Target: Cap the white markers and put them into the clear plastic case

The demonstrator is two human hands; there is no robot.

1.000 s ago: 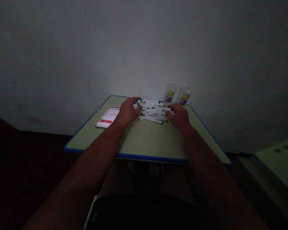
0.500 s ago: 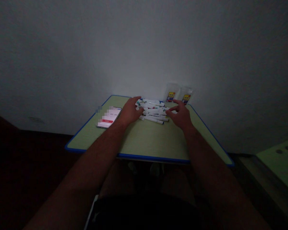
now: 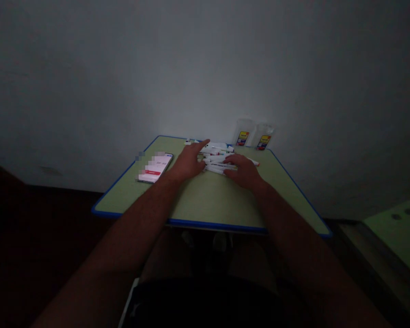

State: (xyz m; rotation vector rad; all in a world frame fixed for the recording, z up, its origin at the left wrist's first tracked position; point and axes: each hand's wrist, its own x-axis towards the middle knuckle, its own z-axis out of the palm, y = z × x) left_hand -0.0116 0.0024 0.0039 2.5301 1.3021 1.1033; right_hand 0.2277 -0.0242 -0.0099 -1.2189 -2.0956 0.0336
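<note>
Several white markers (image 3: 216,159) with coloured ends lie in a loose pile at the far middle of the table. At the pile's left side is my left hand (image 3: 190,159), its index finger stretched over the far markers and its thumb by the near ones. My right hand (image 3: 243,171) rests at the right end of the pile, thumb and fingers apart, touching the nearer markers. Part of the pile is hidden under the fingers of both hands. One marker with a red-orange end (image 3: 255,162) sticks out to the right beyond my right hand.
A phone (image 3: 154,168) with a lit screen lies on the left of the blue-edged table (image 3: 218,205). Two clear plastic pouches (image 3: 243,133) with yellow-and-blue labels stand at the far right against the wall (image 3: 205,68).
My right hand has moved left and nearer, over the right end of the pile. My left index finger has stretched further right. Some markers have shifted, one now jutting out rightward.
</note>
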